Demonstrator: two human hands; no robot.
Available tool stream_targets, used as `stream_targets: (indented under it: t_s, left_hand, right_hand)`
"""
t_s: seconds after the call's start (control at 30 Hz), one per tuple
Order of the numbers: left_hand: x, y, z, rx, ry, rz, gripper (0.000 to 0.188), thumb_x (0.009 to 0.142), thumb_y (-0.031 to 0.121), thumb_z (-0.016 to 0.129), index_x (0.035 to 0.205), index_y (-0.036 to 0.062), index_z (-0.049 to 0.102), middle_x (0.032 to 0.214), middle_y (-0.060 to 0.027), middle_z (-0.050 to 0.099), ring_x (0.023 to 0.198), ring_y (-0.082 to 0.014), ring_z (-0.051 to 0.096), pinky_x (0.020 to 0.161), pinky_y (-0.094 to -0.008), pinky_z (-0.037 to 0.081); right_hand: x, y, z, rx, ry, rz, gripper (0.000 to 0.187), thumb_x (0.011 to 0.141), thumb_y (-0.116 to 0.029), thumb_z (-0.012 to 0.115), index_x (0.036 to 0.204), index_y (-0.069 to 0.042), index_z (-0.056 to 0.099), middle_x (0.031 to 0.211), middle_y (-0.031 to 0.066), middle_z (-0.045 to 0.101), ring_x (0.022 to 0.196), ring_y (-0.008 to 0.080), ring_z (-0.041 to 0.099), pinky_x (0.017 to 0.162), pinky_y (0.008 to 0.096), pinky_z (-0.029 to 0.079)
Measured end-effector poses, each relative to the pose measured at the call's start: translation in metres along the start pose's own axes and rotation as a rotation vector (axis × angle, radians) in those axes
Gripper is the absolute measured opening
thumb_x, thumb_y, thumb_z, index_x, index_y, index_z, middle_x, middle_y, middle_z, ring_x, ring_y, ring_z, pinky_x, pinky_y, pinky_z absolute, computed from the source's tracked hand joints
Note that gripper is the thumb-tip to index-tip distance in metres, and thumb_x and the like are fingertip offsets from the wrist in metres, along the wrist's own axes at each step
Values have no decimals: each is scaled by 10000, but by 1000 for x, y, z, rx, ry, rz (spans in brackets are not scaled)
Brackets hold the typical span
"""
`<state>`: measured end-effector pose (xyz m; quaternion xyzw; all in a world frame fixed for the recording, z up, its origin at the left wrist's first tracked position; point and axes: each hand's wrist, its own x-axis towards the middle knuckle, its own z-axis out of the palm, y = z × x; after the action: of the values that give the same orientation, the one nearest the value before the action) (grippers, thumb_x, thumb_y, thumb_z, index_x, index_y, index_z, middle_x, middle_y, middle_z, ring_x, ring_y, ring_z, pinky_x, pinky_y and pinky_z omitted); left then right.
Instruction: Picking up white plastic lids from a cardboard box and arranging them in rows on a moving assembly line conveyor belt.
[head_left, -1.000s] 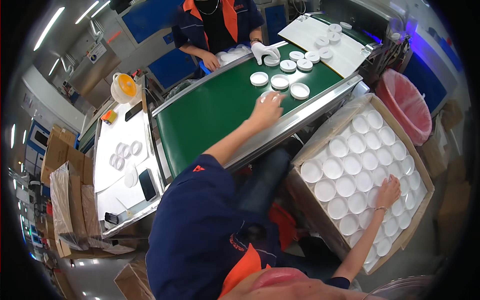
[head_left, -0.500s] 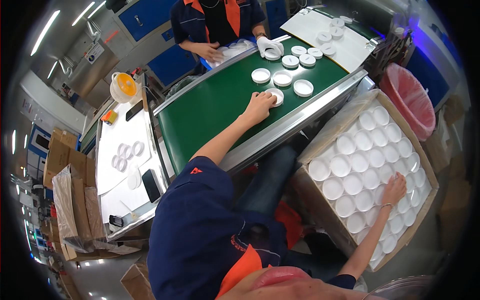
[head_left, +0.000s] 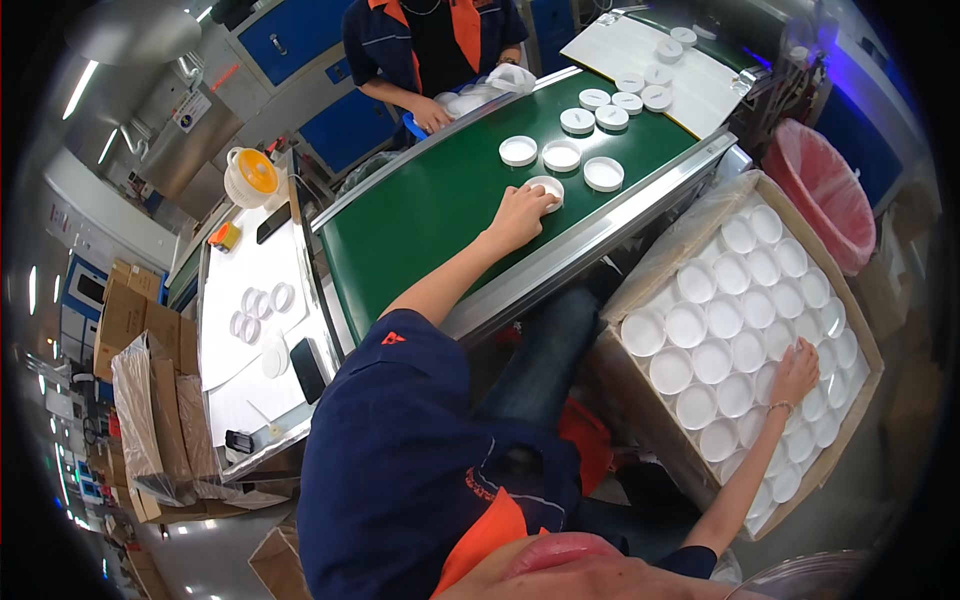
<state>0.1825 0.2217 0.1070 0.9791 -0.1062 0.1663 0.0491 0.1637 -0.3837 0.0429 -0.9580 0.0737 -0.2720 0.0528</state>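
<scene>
My left hand [head_left: 522, 214] rests on the green conveyor belt [head_left: 420, 220], fingers closed on the rim of a white round lid [head_left: 547, 188]. Beside it on the belt stand 3 more white lids with their hollow sides up, one of them a shallow lid [head_left: 604, 174] to the right. At the lower right, my right hand [head_left: 797, 373] reaches into a carton [head_left: 640, 270] filled with rows of white round lids [head_left: 712, 360]. Its fingers are bent together over a lid there; the fingertips are partly hidden.
Across the belt a person [head_left: 435, 60] handles white lids in a blue container [head_left: 414, 126]. Several lids lie at the belt's far end and on a white board [head_left: 705, 90]. A pink-lined bin [head_left: 822, 195] stands behind the carton. A side table [head_left: 240, 350] holds rings and phones.
The co-worker's gloved hand has drawn back from the belt to the container, and the lid it held has left the belt. Lids on the board have slid toward the belt. My hands stay put.
</scene>
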Motion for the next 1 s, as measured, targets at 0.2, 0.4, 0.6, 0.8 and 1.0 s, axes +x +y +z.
stream_targets:
  t_s: [0.2,0.4,0.6,0.8,1.0]
  left_hand:
    - [6,34,-25,-388,218,-128,175,845,18,587,1009,29,647,894,-140,624,853,-312,617,758,-386,473]
    - [-13,159,-104,-2185,-301,-245,325,986,168,518,1254,-13,496,1146,-89,625,1022,-176,633,906,-344,527]
    - [-26,240,-105,-2574,-593,-248,558,954,218,557,1394,-43,336,1335,-136,496,1215,-197,536,1015,-364,486]
    - [-40,271,-127,-2588,-639,-261,566,965,227,531,1412,-45,314,1356,-138,482,1236,-221,517,1030,-391,465]
    - [-42,274,-120,-2563,-625,-220,553,982,250,505,1424,-21,315,1359,-120,487,1212,-215,527,953,-401,495]
  right_hand:
    - [-7,12,3,-58,-9,-13,373,927,-337,532,1261,-175,565,1292,58,555,1227,256,486,1056,459,305]
    - [-3,-90,-64,756,86,-44,331,965,-199,551,1231,-3,556,1250,127,584,1177,257,521,1031,356,376]
    - [-64,-198,-169,2048,-513,115,418,1002,-313,498,1214,42,559,1118,104,645,1003,184,624,862,376,512]
    - [-82,-191,-193,2231,-473,191,371,1001,-284,510,1225,9,550,1134,91,636,1004,169,608,828,365,498]
    - [-85,-189,-185,2301,-474,168,365,1011,-278,487,1267,-18,514,1147,71,622,991,166,593,809,357,489]
